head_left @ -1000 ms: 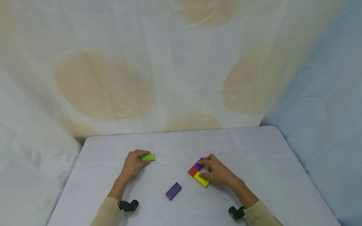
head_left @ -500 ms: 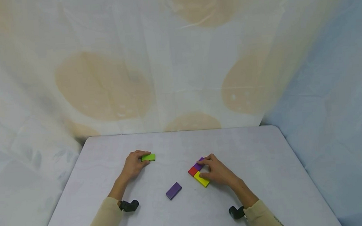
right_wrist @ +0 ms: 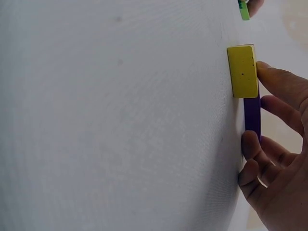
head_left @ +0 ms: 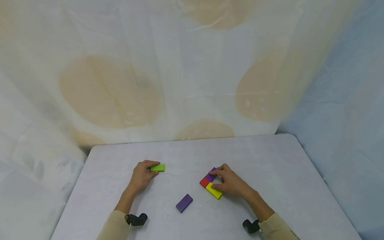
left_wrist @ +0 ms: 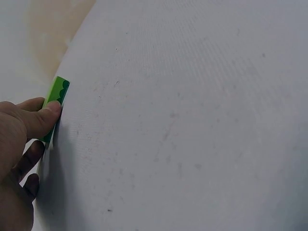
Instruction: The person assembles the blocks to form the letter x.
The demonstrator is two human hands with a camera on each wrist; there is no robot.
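A pale grey table with rounded far corners fills the lower middle of the head view. Behind it hangs a creased white cloth backdrop printed with large tan circles. To the right, the cloth turns plain pale blue. Light is soft and even.

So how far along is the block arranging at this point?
Done: a red block, a purple block and a yellow block sit together in a cluster. In hand: the right hand touches that cluster, and the left hand holds a green block off to the side. Left: the green block and a loose purple block lie apart from the cluster.
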